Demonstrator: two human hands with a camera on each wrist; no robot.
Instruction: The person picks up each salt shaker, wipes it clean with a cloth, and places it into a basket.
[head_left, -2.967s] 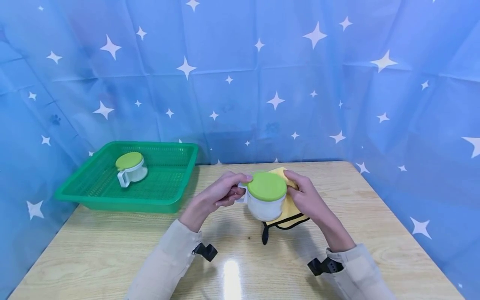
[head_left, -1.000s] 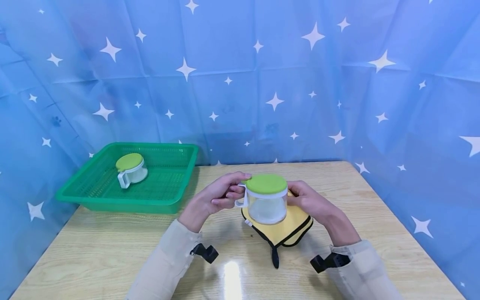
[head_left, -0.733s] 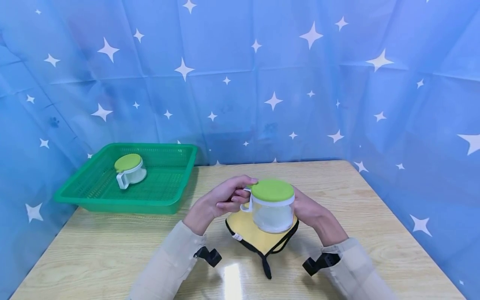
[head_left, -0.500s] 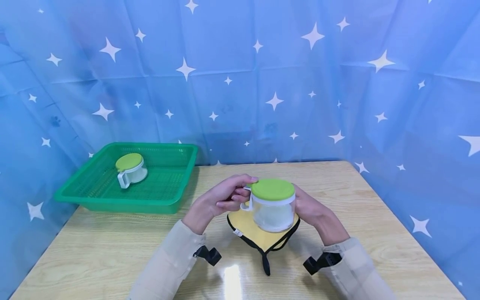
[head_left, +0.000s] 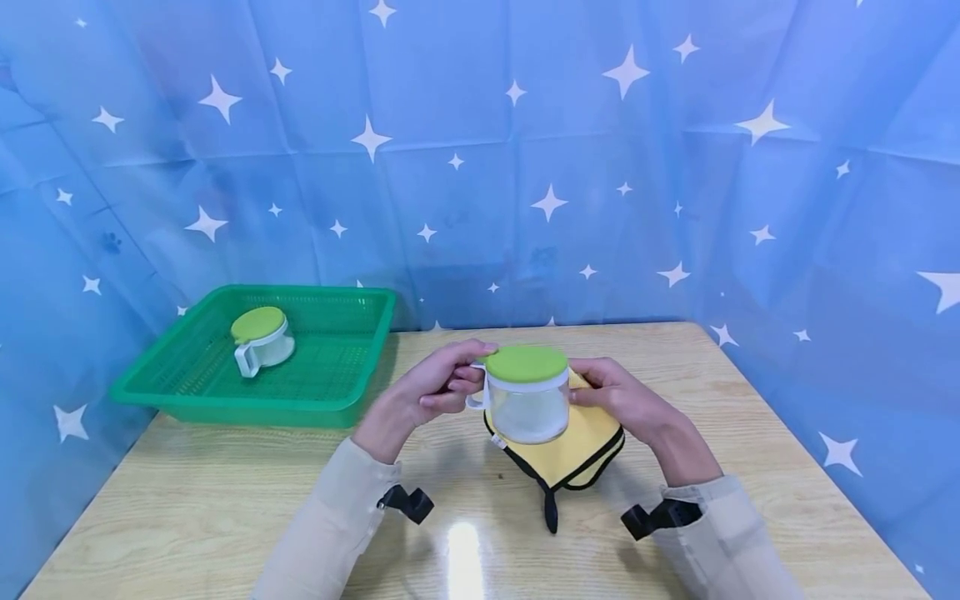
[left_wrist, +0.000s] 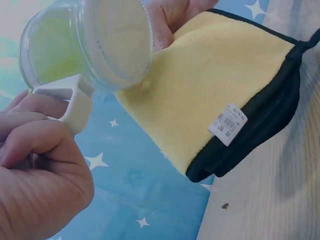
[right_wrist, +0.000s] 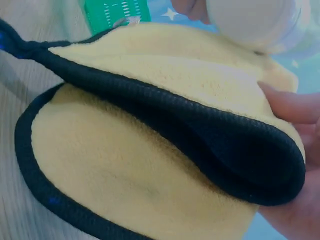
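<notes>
My left hand grips the white handle of a clear seasoning jar, thumb on the edge of its green lid. The jar is held up over the table, roughly upright. My right hand pinches a folded yellow cloth with black edging against the jar's right side. In the left wrist view the cloth hangs beside the jar's base, a white label on its edge. Its folds show in the right wrist view, where the right thumb presses on the cloth.
A green plastic basket stands at the back left of the wooden table. Inside it lies a second jar with a green lid and white handle. A blue star-patterned curtain hangs behind the table.
Over three seconds the cloth has moved from behind the jar to show below it. The jar dipped right and nearer, then came back left and up in the last half second.
</notes>
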